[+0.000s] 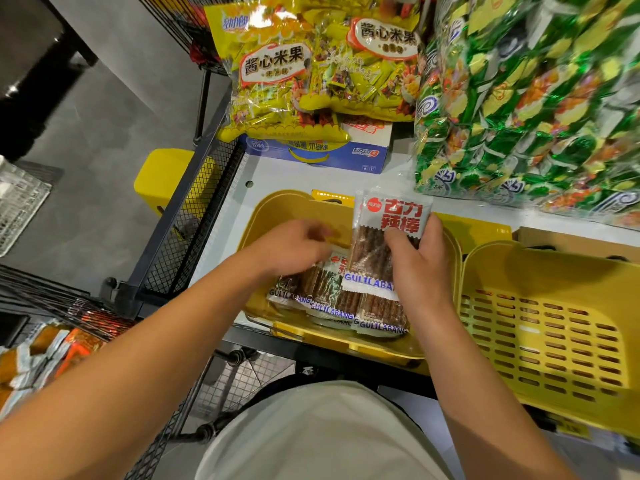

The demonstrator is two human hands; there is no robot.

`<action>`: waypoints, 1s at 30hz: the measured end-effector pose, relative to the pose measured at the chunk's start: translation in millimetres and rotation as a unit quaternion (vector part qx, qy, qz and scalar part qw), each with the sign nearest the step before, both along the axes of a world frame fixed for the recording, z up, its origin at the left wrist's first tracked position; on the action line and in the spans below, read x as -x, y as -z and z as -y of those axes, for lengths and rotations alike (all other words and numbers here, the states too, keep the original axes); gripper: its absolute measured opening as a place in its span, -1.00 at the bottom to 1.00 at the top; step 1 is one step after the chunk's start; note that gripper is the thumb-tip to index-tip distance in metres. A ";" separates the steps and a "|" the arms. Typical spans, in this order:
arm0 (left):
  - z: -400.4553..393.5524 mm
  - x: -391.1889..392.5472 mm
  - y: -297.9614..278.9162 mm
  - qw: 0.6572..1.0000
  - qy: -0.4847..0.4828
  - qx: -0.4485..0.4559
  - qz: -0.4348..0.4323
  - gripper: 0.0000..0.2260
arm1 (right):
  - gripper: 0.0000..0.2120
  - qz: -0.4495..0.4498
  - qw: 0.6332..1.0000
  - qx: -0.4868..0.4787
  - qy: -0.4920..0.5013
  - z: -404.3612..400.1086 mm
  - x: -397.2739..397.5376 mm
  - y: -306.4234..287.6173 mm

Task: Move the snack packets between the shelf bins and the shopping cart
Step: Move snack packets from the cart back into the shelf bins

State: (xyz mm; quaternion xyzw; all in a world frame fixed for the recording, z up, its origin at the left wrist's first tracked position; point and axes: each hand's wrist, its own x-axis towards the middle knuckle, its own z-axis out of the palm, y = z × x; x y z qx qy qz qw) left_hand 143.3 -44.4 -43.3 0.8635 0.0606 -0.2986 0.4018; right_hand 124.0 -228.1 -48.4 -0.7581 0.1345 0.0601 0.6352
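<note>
A yellow shelf bin [277, 209] holds several white-and-brown snack stick packets [329, 296] lying flat near its front. My right hand [415, 261] grips a small stack of these packets [388, 220] upright above the bin, red label showing at the top. My left hand [294, 244] hovers over the bin's left side, blurred, fingers curled downward just above the lying packets; whether it holds one I cannot tell. The shopping cart's black wire frame [52, 299] sits at lower left with orange and white packets [41, 351] inside.
A second yellow slotted bin [540, 327] stands to the right. Large yellow rice-cracker bags [277, 74] and green candy bags [526, 98] crowd the shelf behind. A blue box [346, 155] lies under the yellow bags. A black mesh shelf side [187, 223] borders the left.
</note>
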 end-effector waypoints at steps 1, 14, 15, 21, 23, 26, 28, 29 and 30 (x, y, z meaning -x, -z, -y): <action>3.4 2.3 -7.3 0.992 -0.064 0.102 -0.020 -0.74 | -0.77 -0.006 1.000 -0.004 -0.002 0.0 0.7 0.3; 64.4 33.1 11.1 0.896 -0.242 0.372 -0.014 -0.73 | -0.64 0.031 0.986 0.143 -0.077 1.8 9.3 -2.8; 65.6 33.3 10.7 0.900 -0.235 0.366 -0.009 -0.74 | -0.60 0.043 0.975 0.199 -0.094 5.7 9.0 -1.6; 73.2 31.3 18.4 0.911 -0.235 0.339 -0.031 -0.79 | -0.47 0.069 0.899 0.410 -0.139 41.6 13.0 -4.6; 73.1 28.1 27.6 0.934 -0.220 0.276 -0.050 -0.78 | -0.47 0.061 0.899 0.420 -0.107 55.0 17.5 -3.8; 77.7 23.4 40.4 0.961 -0.178 0.194 -0.083 -0.72 | -0.46 0.046 0.894 0.435 -0.090 70.6 23.8 3.4; 85.5 19.1 48.4 0.965 -0.176 0.168 -0.097 -0.74 | -0.43 0.038 0.892 0.438 -0.104 75.2 27.7 6.9; 90.3 15.9 53.5 0.968 -0.175 0.153 -0.098 -0.74 | -0.40 0.037 0.892 0.437 -0.111 75.7 29.1 8.2; 95.4 13.0 58.1 0.970 -0.174 0.135 -0.101 -0.74 | -0.38 0.036 0.892 0.435 -0.115 75.6 30.4 8.6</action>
